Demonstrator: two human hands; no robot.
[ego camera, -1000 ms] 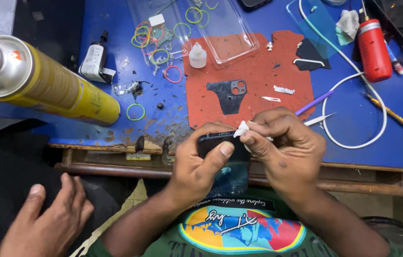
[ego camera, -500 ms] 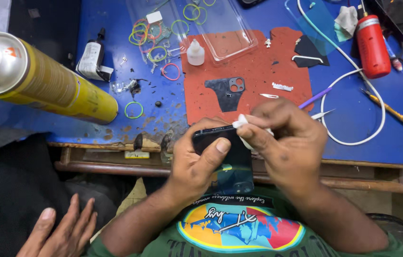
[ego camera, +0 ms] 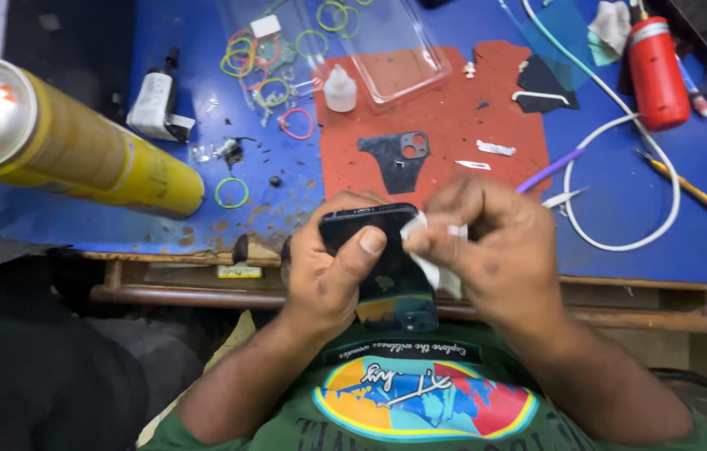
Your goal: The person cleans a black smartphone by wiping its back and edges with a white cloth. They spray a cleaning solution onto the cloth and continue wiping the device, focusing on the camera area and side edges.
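A single head-worn camera looks steeply down from close above the blue-topped desk (ego camera: 621,217), whose near edge crosses mid-frame; lap below.

Your bench: a blue-topped worktable (ego camera: 646,225) with a worn wooden front edge (ego camera: 621,296).
You see a red mat (ego camera: 454,125) on it; below lies dark shadow.

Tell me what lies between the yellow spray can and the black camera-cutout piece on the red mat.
Head view: a green rubber band on the blue table near the yellow spray can, then small black debris, before the black camera-cutout piece.
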